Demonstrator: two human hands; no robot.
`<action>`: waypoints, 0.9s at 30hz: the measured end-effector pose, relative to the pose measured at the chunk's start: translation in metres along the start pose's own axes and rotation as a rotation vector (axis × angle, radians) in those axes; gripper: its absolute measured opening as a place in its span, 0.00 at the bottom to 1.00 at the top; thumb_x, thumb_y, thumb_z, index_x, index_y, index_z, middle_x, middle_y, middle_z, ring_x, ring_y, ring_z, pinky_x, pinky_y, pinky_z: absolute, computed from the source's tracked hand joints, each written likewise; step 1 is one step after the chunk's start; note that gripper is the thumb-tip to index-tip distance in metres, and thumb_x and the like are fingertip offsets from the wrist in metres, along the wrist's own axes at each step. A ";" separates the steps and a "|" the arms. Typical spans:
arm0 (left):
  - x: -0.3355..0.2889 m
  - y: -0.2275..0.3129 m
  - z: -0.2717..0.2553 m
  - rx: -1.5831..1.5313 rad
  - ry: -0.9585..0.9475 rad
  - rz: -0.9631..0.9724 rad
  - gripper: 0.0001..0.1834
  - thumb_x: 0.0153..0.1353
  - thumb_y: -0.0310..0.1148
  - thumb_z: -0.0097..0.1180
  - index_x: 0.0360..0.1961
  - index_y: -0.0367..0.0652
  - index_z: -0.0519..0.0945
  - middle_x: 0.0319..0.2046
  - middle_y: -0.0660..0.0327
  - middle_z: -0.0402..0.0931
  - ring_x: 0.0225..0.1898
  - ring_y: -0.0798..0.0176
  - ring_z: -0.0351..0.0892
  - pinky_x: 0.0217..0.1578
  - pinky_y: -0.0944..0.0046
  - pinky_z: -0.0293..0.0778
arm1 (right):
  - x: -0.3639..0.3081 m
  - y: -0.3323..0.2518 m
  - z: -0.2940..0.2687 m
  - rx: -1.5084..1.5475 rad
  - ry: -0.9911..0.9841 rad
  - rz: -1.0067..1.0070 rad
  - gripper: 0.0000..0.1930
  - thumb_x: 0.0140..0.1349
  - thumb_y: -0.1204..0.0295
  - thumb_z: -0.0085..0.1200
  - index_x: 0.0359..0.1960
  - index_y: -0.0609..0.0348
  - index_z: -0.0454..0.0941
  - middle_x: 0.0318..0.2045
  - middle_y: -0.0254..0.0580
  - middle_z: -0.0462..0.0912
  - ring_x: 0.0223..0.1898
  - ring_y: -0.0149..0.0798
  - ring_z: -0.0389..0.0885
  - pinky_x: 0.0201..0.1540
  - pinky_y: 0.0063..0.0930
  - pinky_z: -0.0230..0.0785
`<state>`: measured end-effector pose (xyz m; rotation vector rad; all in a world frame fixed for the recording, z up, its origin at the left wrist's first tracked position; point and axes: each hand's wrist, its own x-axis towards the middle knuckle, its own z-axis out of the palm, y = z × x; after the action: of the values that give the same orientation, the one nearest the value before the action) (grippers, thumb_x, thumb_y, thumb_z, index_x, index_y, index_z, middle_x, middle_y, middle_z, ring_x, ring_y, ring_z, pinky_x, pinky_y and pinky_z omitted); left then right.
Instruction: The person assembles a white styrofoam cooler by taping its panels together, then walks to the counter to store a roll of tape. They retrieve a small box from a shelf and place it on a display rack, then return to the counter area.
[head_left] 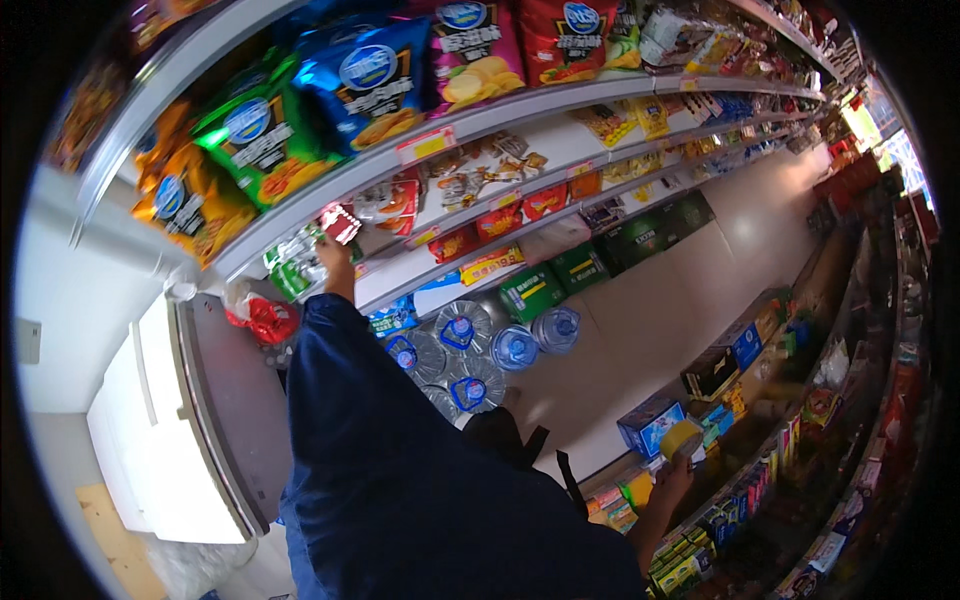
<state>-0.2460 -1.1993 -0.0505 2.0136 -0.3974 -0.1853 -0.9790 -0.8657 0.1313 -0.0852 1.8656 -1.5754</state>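
Hands well apart; near four o'clock, the right hand [675, 478] grips a yellow roll of tape [682, 440]; between nine and ten, the left hand [337, 262] is at a dark red packet [341, 223], its grip impossible to tell; chip bags [368, 90] sit at eleven; beyond, water bottles [461, 333] stand near the centre; green boxes [534, 295] lie at two o'clock from them.

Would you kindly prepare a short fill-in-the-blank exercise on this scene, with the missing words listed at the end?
1. The hand at the small dark red packet is the person's ____ one.
2. The right hand holds a round object whose colour is ____.
3. The bag between the orange bag and the blue bag is ____.
4. The person's sleeve is dark ____.

Missing words: left; yellow; green; blue.
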 end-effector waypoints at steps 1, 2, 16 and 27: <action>0.011 0.001 0.004 0.001 -0.090 -0.113 0.28 0.57 0.49 0.54 0.48 0.36 0.72 0.39 0.48 0.79 0.39 0.46 0.79 0.38 0.53 0.75 | 0.004 -0.003 0.011 -0.030 0.021 0.000 0.06 0.59 0.72 0.53 0.32 0.55 0.68 0.17 0.29 0.64 0.10 0.24 0.49 0.11 0.22 0.42; 0.040 -0.014 -0.016 -0.227 -0.264 0.107 0.23 0.60 0.47 0.48 0.46 0.39 0.75 0.38 0.51 0.79 0.39 0.49 0.79 0.37 0.51 0.74 | 0.014 0.000 0.021 -0.046 0.005 0.018 0.06 0.59 0.72 0.54 0.33 0.56 0.69 0.18 0.29 0.65 0.10 0.25 0.49 0.11 0.22 0.43; 0.063 0.010 0.003 -0.568 -0.092 -0.502 0.17 0.66 0.39 0.44 0.50 0.42 0.73 0.43 0.59 0.78 0.37 0.55 0.81 0.37 0.57 0.79 | 0.060 0.004 0.103 -0.209 -0.071 0.076 0.08 0.57 0.74 0.54 0.29 0.44 0.67 0.16 0.22 0.64 0.11 0.21 0.57 0.11 0.18 0.44; 0.026 0.025 -0.037 -0.944 -0.333 -0.241 0.17 0.67 0.41 0.44 0.50 0.42 0.72 0.46 0.57 0.76 0.43 0.57 0.79 0.42 0.57 0.76 | 0.100 -0.014 0.148 -0.162 -0.172 0.162 0.12 0.55 0.76 0.54 0.25 0.43 0.63 0.12 0.21 0.60 0.09 0.20 0.56 0.09 0.15 0.46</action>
<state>-0.2160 -1.1878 -0.0107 1.0845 -0.2040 -0.7200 -0.9820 -1.0409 0.0940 -0.1334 1.8132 -1.2664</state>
